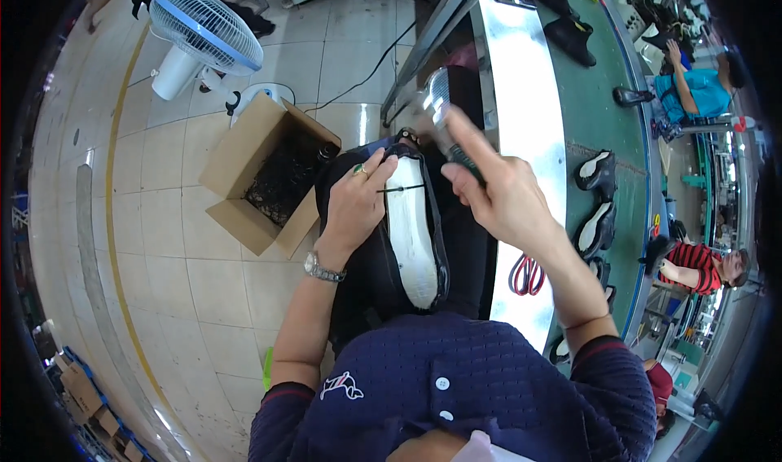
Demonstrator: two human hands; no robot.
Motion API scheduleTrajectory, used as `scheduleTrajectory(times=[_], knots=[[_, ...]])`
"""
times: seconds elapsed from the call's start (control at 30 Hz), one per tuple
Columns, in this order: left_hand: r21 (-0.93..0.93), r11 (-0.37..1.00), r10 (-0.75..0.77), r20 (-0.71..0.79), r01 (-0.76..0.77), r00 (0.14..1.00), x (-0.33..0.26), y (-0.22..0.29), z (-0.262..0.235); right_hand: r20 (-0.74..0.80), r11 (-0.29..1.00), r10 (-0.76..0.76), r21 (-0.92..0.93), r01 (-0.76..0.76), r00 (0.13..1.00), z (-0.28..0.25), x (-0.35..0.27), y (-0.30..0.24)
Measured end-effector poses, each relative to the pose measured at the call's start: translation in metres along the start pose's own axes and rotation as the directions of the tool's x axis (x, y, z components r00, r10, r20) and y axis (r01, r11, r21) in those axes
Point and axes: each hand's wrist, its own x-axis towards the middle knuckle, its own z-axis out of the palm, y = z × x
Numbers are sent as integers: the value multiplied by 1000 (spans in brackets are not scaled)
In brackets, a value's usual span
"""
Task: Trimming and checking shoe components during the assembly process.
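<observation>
A black shoe upper on a last [414, 246] lies sole side up across my lap, its whitish bottom facing me and a dark cord or strip crossing it near the far end. My left hand [356, 205], with a ring and a wristwatch, closes its fingertips on the upper's edge at that far end. To the right, my right hand [509, 193] is raised and wrapped round a metal hand tool with a dark grip [463, 159]. Motion smears the tool's head, so its exact kind is unclear. The tool is held just beyond and right of the shoe.
At left, an open cardboard box [236, 177] holds black material, with a standing fan [204, 34] behind it. A metal bench edge [529, 136] at right carries red-handled scissors [527, 275]. Beyond it, a green conveyor [607, 128] bears several black shoes; other people sit past it.
</observation>
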Motion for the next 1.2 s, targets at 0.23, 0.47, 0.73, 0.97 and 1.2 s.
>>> scheduleTrajectory(times=[0.23,0.47,0.73,0.97,1.2], knots=[[34,999,39,-5,-39,999,3,-2,3,161,963,58,-268,-13,985,27,-4,26],[-111,979,-159,98,170,982,8,10,-1,88,975,121,-198,-101,989,55,-15,41],[-57,998,-23,137,31,990,14,19,-7,-142,826,552,226,-516,822,26,-62,100],[213,966,112,177,-149,978,15,21,-9,-495,769,542,-33,-638,679,88,-129,231],[343,907,210,130,-243,969,11,14,-7,-631,617,650,113,-779,424,108,-280,177]])
